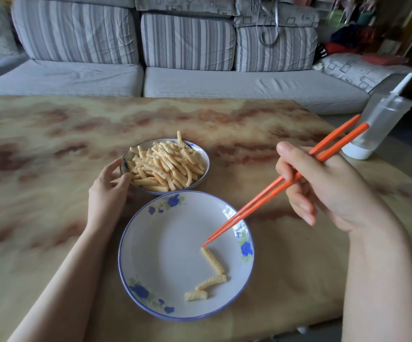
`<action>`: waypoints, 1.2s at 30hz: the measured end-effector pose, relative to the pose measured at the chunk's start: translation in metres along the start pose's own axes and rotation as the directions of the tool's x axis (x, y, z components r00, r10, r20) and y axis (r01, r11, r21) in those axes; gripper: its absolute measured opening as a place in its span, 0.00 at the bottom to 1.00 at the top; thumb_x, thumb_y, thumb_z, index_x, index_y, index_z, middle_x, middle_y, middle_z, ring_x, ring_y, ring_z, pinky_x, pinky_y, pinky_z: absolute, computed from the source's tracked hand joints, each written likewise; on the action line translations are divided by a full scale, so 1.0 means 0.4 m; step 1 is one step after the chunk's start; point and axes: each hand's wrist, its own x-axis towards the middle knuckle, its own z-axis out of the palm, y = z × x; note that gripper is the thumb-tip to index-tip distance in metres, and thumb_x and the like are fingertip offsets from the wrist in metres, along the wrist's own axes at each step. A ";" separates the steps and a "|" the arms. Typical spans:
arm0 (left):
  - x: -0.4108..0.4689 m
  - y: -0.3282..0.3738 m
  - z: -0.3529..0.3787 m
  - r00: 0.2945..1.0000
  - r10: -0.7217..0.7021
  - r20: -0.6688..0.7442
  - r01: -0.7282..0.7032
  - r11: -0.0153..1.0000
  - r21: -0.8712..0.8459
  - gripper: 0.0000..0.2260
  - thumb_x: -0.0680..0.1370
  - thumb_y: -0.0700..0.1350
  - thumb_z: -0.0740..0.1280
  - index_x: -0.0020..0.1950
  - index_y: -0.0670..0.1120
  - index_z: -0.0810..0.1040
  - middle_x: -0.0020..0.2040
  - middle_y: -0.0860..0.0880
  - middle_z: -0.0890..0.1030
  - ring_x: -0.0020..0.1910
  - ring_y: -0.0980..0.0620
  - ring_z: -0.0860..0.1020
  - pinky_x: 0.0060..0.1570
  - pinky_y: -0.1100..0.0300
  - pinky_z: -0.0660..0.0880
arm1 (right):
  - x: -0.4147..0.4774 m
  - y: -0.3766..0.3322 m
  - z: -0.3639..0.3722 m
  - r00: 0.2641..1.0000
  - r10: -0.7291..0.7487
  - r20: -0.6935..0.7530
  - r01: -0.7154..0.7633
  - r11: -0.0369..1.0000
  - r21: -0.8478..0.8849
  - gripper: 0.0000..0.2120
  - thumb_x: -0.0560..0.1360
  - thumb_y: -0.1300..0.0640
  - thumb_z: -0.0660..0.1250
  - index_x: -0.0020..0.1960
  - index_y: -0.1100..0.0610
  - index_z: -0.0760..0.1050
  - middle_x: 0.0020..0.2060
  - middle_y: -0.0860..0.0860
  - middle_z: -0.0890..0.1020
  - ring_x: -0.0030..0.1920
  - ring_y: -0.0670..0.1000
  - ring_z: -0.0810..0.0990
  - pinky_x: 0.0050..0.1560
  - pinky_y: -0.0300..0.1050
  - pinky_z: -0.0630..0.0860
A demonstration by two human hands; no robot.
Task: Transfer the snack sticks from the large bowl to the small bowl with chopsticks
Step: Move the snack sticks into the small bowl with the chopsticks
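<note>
Three snack sticks (213,260) lie in the flowered dish (170,243), toward its right rim, with open room to their left. The right hand (328,188) grips orange chopsticks (261,198), tips nearly together just above the top stick. Beyond, the left hand (108,188) holds the heaped bowl's (207,166) rim. Counter (52,144) spreads wide leftward; a bottle (377,124) stands near its right edge.

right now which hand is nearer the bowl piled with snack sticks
Left. The left hand grips the bowl at its left rim; the right hand holds the chopsticks off to its right, apart.
</note>
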 end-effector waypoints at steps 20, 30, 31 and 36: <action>-0.001 0.001 0.000 1.000 0.002 -0.004 -0.002 1.000 0.003 0.17 0.78 0.41 0.64 0.67 0.51 0.74 0.51 0.49 0.80 0.33 0.65 0.78 0.40 0.68 0.73 | 0.017 0.011 0.025 0.993 -0.004 -0.119 0.009 0.999 0.043 0.20 0.80 0.48 0.59 0.32 0.58 0.67 0.16 0.52 0.64 0.15 0.51 0.61 0.19 0.35 0.59; 0.000 0.001 0.002 1.000 -0.004 0.007 0.004 1.000 -0.006 0.18 0.79 0.42 0.64 0.68 0.51 0.74 0.51 0.49 0.80 0.39 0.48 0.80 0.47 0.56 0.75 | 0.094 0.038 0.119 0.844 -0.043 -0.534 0.253 0.910 0.327 0.20 0.82 0.55 0.58 0.32 0.57 0.66 0.21 0.47 0.70 0.16 0.48 0.63 0.18 0.36 0.60; -0.001 0.001 0.002 1.000 -0.007 0.008 0.007 1.000 -0.010 0.18 0.79 0.42 0.64 0.68 0.51 0.74 0.51 0.49 0.80 0.38 0.48 0.80 0.45 0.57 0.75 | 0.103 0.044 0.129 0.833 -0.032 -0.552 0.256 0.907 0.334 0.19 0.82 0.55 0.58 0.33 0.57 0.66 0.23 0.47 0.70 0.17 0.48 0.64 0.18 0.36 0.60; 0.003 -0.002 0.003 1.000 -0.013 0.009 0.013 1.000 -0.004 0.18 0.78 0.41 0.64 0.67 0.51 0.74 0.52 0.48 0.81 0.41 0.47 0.81 0.42 0.60 0.73 | 0.130 0.067 0.169 0.818 -0.022 -0.575 0.265 0.901 0.343 0.20 0.82 0.54 0.58 0.33 0.57 0.66 0.22 0.45 0.69 0.17 0.48 0.65 0.19 0.41 0.62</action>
